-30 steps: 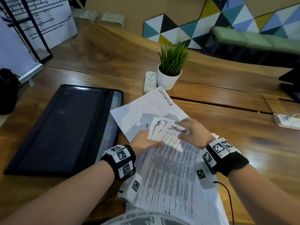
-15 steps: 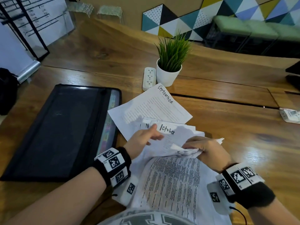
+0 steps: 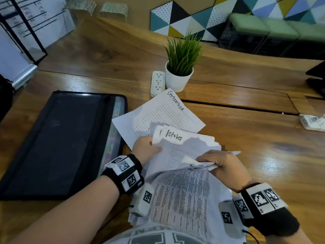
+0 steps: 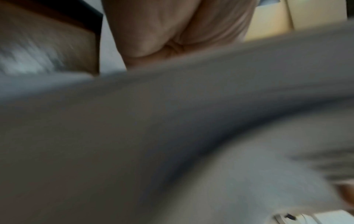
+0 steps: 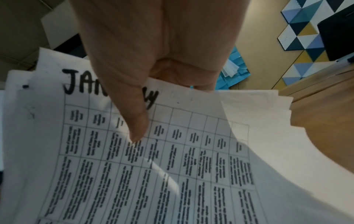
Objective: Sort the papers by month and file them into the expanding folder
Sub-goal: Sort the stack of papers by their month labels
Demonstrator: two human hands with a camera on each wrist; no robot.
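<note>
On the wooden worktop (image 3: 246,141), toward its left edge, lies my black zip expanding folder (image 3: 58,143); a white sheet marked September (image 3: 158,115) rests mid-worktop. My right hand (image 3: 223,166) pinches the folded-back stack of white papers (image 5: 172,166), January on top; my left hand (image 3: 144,150) grips the October-marked sheets (image 3: 175,138). Loosely fanned sheets could slip and shuffle the months.

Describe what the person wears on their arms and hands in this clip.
Both forearms are bare, no sleeves or gloves. The left hand and right hand each sit ahead of a black wrist band carrying white blocks printed with black square tag markers. A thin black cable trails from the right wrist unit.
</note>
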